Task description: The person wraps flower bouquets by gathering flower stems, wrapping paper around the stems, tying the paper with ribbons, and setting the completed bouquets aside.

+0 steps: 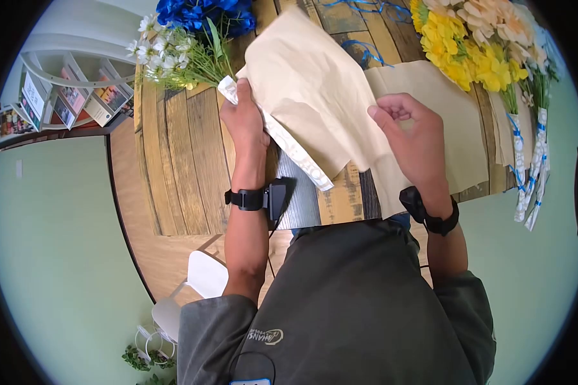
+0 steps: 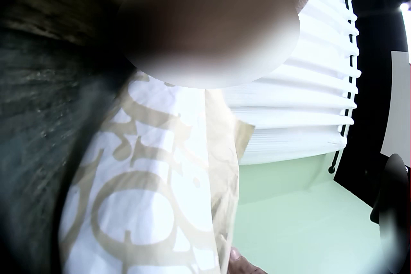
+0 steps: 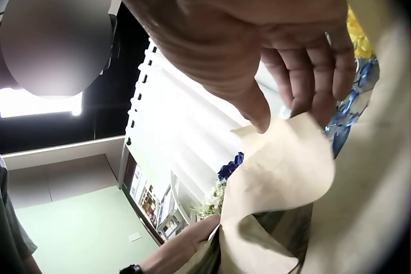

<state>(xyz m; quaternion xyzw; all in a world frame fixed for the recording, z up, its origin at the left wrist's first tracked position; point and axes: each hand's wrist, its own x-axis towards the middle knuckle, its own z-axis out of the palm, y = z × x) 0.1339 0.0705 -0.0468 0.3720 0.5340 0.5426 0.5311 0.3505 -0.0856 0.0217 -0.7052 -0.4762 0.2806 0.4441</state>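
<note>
A sheet of brown paper [image 1: 302, 77] stands folded in a loose wrap above the table, a white patterned strip [image 1: 298, 154] along its near-left edge. My left hand [image 1: 245, 122] grips the wrap by that strip, thumb on top. At the wrap's right edge, my right hand [image 1: 414, 131] pinches the paper between thumb and curled fingers; the right wrist view shows this hand [image 3: 257, 49] at a raised corner of the paper [image 3: 282, 165]. The left wrist view shows the strip [image 2: 141, 190] close up. What lies inside the wrap is hidden.
Another brown sheet [image 1: 443, 128] lies flat at the right. Blue flowers [image 1: 205, 13] and white flowers [image 1: 173, 58] are at the back left. Yellow flowers [image 1: 443, 45] and wrapped stems [image 1: 539, 154] lie at the right, blue ribbon [image 1: 366, 51] at the back.
</note>
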